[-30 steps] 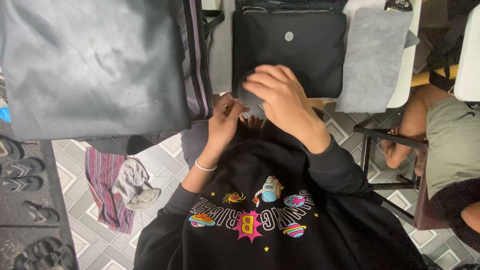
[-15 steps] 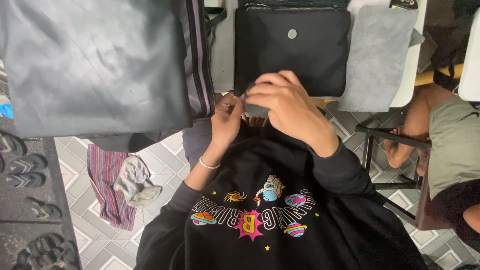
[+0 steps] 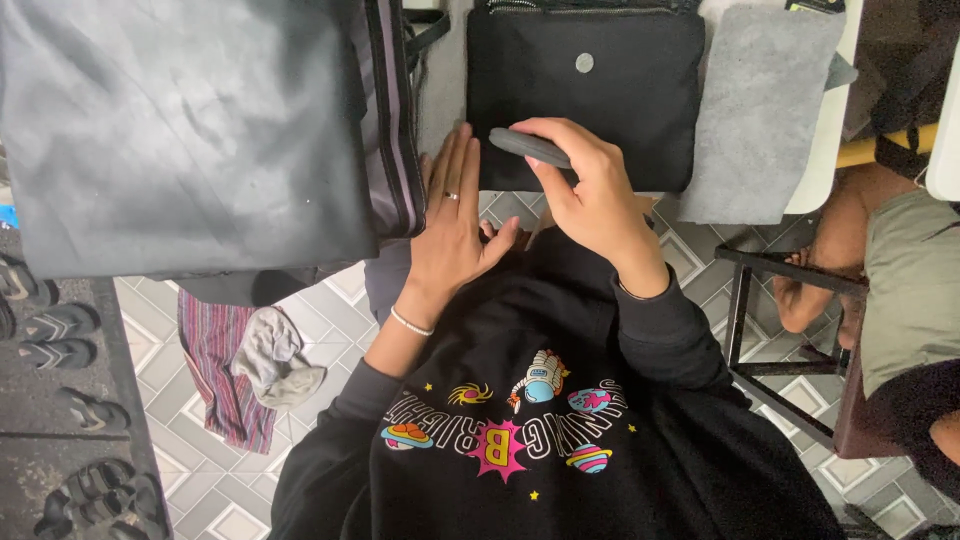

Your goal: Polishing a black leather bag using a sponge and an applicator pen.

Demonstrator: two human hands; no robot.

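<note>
Right hand clamped on a small dark grey pad, thumb beneath and fingers curled over the top, held level just above the near edge of a black pouch. Left hand flat and spread, fingers together and pointing far, holding nothing, resting at the table edge between the pouch and a big grey bag. Ring on one finger, thin bracelet around the wrist. Pad tilted slightly, its left end poking out past the fingertips, just right of the left hand's fingertips and apart from them.

Pouch lying flat on the table, with a round grey snap near its middle. Grey felt sheet just right of the pouch, hanging over the table's near edge. Black sweatshirt with a colourful print low in view. On the tiled floor at left: striped cloth with a crumpled grey rag on top, sandals further left. Another person's arm at right, beside a dark stool frame.
</note>
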